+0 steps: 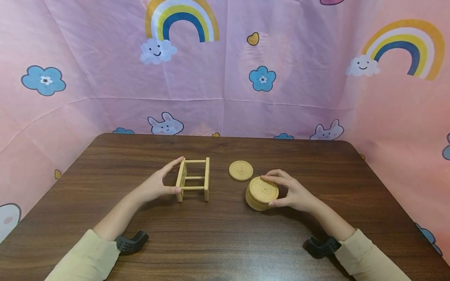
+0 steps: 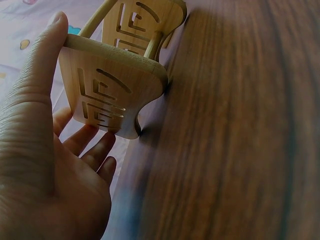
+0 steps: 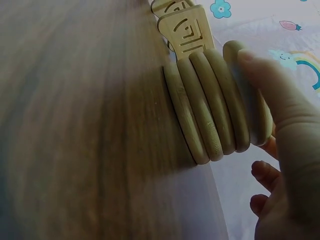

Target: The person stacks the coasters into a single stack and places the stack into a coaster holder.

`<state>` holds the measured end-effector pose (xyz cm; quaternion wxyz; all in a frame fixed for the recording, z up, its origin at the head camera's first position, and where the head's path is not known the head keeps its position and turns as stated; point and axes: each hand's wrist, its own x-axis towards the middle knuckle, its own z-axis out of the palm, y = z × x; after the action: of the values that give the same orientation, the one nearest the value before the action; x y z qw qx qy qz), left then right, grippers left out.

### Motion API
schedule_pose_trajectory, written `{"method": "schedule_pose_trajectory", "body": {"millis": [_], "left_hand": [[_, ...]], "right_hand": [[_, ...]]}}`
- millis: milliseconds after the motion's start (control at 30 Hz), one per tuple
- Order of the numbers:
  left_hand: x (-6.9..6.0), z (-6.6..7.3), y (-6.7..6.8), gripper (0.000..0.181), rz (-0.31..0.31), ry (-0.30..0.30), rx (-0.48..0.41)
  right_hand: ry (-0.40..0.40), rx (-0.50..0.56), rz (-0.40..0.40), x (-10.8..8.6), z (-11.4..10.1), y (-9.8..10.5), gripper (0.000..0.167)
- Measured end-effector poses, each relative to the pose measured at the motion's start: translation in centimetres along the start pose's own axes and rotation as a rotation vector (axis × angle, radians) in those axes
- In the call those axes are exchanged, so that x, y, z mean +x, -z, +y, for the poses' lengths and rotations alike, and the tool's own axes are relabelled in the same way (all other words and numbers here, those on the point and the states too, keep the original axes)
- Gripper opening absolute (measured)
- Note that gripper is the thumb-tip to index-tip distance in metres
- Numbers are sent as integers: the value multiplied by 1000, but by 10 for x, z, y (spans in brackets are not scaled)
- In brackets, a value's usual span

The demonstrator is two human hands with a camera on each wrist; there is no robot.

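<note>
A wooden rack (image 1: 206,179) with carved end panels and crossbars stands on the table, left of centre. My left hand (image 1: 159,185) grips its left panel (image 2: 107,90), thumb on one edge and fingers on the other. To the right, my right hand (image 1: 293,193) pinches the top disc (image 1: 263,190) of a stack of round wooden discs (image 3: 200,107) between thumb and fingers. In the right wrist view this disc tilts slightly away from those below. One more disc (image 1: 240,170) lies flat between the rack and the stack, with a line drawing on its face.
The dark wooden table (image 1: 225,242) reaches back to a pink cloth (image 1: 225,78) printed with rainbows, clouds and flowers. Black devices are strapped at the left wrist (image 1: 131,242) and the right wrist (image 1: 321,247).
</note>
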<state>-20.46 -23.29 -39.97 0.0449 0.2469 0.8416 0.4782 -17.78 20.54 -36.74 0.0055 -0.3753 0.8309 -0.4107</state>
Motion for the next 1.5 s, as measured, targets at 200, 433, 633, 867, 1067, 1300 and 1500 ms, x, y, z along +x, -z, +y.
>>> {"method": "schedule_pose_trajectory", "body": {"millis": [200, 433, 633, 867, 1067, 1300, 1500], "left_hand": [[0, 0, 0, 92, -1, -9, 6], [0, 1, 0, 91, 1, -15, -1], [0, -1, 0, 93, 0, -10, -7], [-1, 2, 1, 91, -6, 13, -21], [-1, 2, 1, 91, -12, 25, -19], [0, 1, 0, 91, -14, 35, -31], [0, 1, 1, 91, -18, 38, -30]], "right_hand": [[12, -18, 2, 0, 1, -1, 67], [8, -13, -7, 1, 2, -2, 68], [-1, -25, -15, 1, 1, -2, 68], [-30, -11, -27, 2, -1, -1, 69], [-34, -24, -31, 1, -2, -1, 68], [-12, -23, -25, 1, 10, -2, 67], [-9, -19, -9, 5, 29, 0, 64]]}}
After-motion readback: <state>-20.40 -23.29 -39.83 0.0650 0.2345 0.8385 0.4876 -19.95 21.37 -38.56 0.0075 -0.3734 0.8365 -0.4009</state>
